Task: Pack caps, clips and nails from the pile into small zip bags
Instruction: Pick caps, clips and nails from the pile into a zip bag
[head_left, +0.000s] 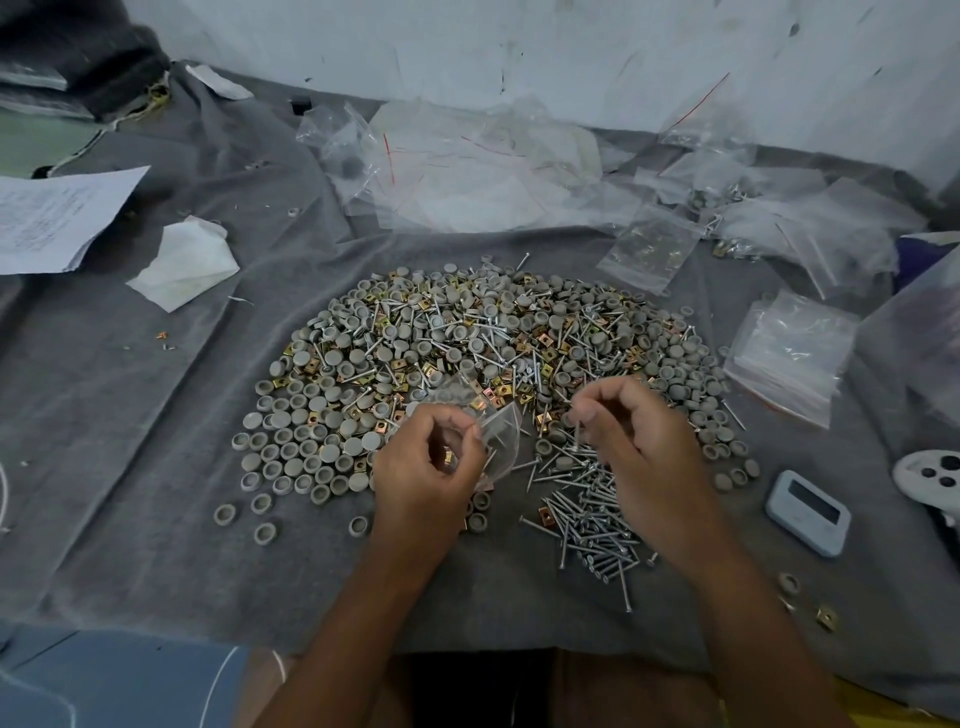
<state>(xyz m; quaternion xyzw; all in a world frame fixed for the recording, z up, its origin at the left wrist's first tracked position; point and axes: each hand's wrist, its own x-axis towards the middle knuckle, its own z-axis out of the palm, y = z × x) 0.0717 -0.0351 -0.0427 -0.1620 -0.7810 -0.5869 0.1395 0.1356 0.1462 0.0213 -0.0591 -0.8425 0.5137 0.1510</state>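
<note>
Seen from above: a grey cloth-covered tabletop (130, 467) with a wide pile (467, 343) of grey caps, brass clips and silver nails. Left hand (426, 467), fingers curled, pinching a small clear zip bag (501, 436) by its mouth just above the near edge of the pile. Right hand (631, 431) close beside it, fingers gripping a single nail (577, 434), point hanging down. Beneath the right hand, a separate heap of nails (597, 525). Stack of empty bags (789, 353) off to the right; filled ones (753, 218) behind.

Likely step — dropping the nail into the bag. Best done by holding the mouth wide, tilting it toward the right hand, and feeding the nail head-first — less chance of piercing the plastic.
</note>
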